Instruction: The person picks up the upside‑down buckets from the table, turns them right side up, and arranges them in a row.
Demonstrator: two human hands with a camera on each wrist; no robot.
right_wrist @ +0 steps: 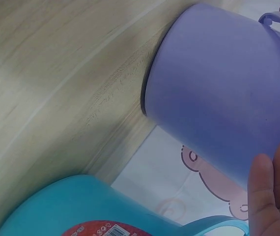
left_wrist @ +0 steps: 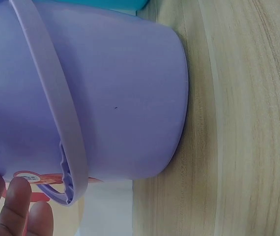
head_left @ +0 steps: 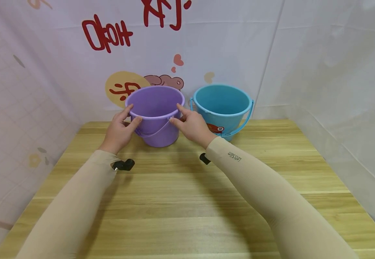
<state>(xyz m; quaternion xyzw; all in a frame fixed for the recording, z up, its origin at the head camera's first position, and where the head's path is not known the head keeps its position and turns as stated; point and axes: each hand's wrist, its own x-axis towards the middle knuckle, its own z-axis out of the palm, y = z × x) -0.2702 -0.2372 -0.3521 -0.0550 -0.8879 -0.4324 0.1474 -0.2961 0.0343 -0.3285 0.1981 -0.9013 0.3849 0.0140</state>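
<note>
A purple bucket (head_left: 159,135) stands upright on the wooden table, its handle hanging down the front. My left hand (head_left: 117,131) holds its left rim, with the index fingertip over the edge and the thumb at the front. On the other side, my right hand (head_left: 195,127) grips the rim, thumb near the handle's joint. Both wrist views show the remaining fingers (left_wrist: 17,201) fairly straight beside the bucket's wall. To the right stands a light-blue bucket (head_left: 221,100) with a red label, its handle lowered; my right hand overlaps its left side in the head view.
The wooden table (head_left: 174,201) ends at a white printed curtain (head_left: 233,43) just behind both buckets. Further white curtains hang along the left and right sides. Small black camera mounts (head_left: 124,164) stick out from the wrists.
</note>
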